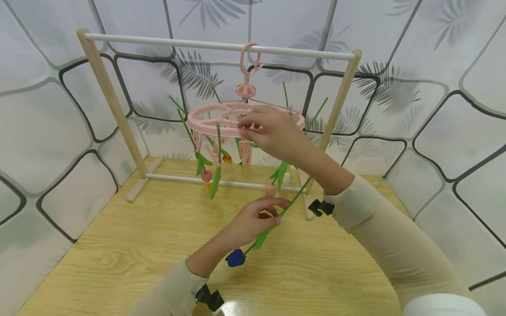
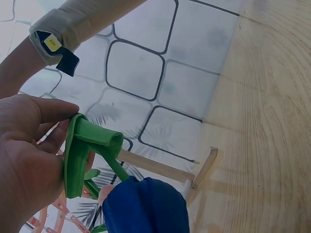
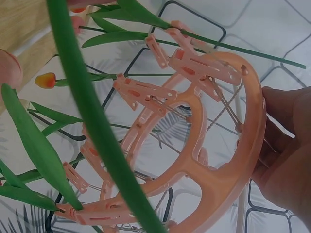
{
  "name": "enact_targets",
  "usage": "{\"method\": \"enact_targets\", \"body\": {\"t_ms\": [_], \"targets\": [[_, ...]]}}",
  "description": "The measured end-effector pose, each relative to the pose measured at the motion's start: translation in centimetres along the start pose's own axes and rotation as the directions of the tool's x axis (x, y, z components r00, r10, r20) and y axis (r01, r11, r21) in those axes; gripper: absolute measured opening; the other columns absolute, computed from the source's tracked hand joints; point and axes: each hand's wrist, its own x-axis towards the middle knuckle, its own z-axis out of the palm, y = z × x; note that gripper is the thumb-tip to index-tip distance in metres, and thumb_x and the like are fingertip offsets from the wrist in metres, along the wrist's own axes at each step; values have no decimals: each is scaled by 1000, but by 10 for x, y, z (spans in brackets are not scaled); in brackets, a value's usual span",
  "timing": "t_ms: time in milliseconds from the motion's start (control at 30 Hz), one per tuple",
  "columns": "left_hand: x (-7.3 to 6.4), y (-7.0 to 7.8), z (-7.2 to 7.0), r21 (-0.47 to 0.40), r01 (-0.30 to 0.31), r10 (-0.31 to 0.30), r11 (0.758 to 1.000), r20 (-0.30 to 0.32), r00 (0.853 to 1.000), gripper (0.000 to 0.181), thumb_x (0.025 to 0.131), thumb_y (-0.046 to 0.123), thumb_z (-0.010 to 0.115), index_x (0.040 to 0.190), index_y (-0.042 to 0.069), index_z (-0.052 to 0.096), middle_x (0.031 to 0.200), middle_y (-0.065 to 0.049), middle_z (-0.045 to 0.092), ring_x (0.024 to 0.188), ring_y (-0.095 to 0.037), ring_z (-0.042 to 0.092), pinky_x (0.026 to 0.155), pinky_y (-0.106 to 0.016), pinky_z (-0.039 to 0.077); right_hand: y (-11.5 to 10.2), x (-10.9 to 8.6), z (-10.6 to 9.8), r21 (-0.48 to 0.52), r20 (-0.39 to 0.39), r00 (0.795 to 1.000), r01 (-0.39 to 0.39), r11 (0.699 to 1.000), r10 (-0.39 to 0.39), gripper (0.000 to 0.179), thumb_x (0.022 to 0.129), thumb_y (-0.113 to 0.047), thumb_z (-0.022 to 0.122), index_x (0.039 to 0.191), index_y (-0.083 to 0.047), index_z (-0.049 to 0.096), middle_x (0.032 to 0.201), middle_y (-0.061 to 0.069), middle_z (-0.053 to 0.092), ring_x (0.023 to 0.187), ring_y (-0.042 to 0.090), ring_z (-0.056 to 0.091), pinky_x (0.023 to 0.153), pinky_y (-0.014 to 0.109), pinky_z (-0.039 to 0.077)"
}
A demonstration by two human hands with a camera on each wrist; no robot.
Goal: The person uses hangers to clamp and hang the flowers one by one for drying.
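Observation:
My left hand (image 1: 251, 224) pinches the green stem of a blue artificial tulip (image 1: 236, 258). The bloom points down toward the front and the stem slants up to the right. In the left wrist view, the blue bloom (image 2: 146, 206) hangs below the fingers beside a folded green leaf (image 2: 74, 155). Higher up, my right hand (image 1: 276, 134) grips the rim of a round pink clip hanger (image 1: 205, 128). Pink clips (image 3: 146, 92) dangle from its ring, and several tulips hang bloom-down in them, among them a red-yellow one (image 3: 45, 80).
The hanger's hook (image 1: 243, 57) sits over the white top bar (image 1: 166, 41) of a wooden-legged rack (image 1: 112, 103). It stands on a wood-grain table (image 1: 158, 250). Patterned cloth walls (image 1: 395, 39) enclose the back and sides. A white round object (image 1: 444, 305) shows at the lower right edge.

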Motion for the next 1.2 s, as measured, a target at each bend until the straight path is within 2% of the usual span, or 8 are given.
{"method": "enact_targets", "body": {"t_ms": [233,500,667,800,900,1000,1100,1200], "targets": [[2,-3,2,-8,5,-4,1000,14,1000,41,100,6,60,138,20,62,138,2,58,105,-17,57,87,-28,55,6,-4,-5,23,29,999,-30,999,29,17,99,-21,67,111,-11,75,108,2,68,99,16,62,86,32,53],[2,-2,1,-2,-4,4,1000,13,1000,41,99,7,60,140,15,60,140,-4,57,105,-17,56,87,-26,54,8,-6,-10,27,24,1000,8,1000,-8,16,99,-24,67,109,-14,75,106,1,69,100,15,62,86,33,53],[1,1,2,-2,26,-26,1000,5,1000,41,100,9,60,140,19,60,141,1,57,107,-17,56,89,-28,53,11,-9,-12,44,26,999,-35,998,34,20,99,-26,66,113,-14,74,111,0,68,103,15,61,88,34,54],[6,4,2,-5,14,-14,1000,-17,1000,40,101,9,60,139,20,61,139,2,58,107,-16,58,90,-29,53,16,-15,-18,79,-24,999,-47,996,49,22,99,-24,67,116,-13,74,116,1,67,110,17,59,94,39,53],[12,6,-1,9,-10,10,1000,-37,999,40,100,9,59,139,20,61,141,2,57,107,-17,58,91,-30,54,20,-23,-21,91,-119,993,7,996,4,19,97,-17,70,113,-9,75,112,5,69,107,19,59,91,39,51],[18,6,-5,14,-17,17,1000,-50,999,41,101,10,59,140,21,60,142,5,56,109,-18,58,93,-32,53,24,-33,-23,82,-198,977,95,992,-77,17,94,-10,72,109,-4,76,106,8,70,96,17,61,83,31,51],[26,4,-8,2,-10,10,1000,-57,998,41,102,13,58,141,25,59,141,8,57,112,-17,57,95,-34,53,25,-42,-21,64,-218,960,194,979,-176,18,90,-5,75,108,-2,75,103,10,71,86,13,61,74,21,50],[32,3,-10,-16,-13,12,1000,-60,998,42,103,16,58,142,29,58,140,9,56,114,-17,57,96,-35,53,25,-50,-15,46,-195,947,269,962,-255,23,87,-2,76,110,-2,74,105,10,71,81,12,62,69,21,50]]}}
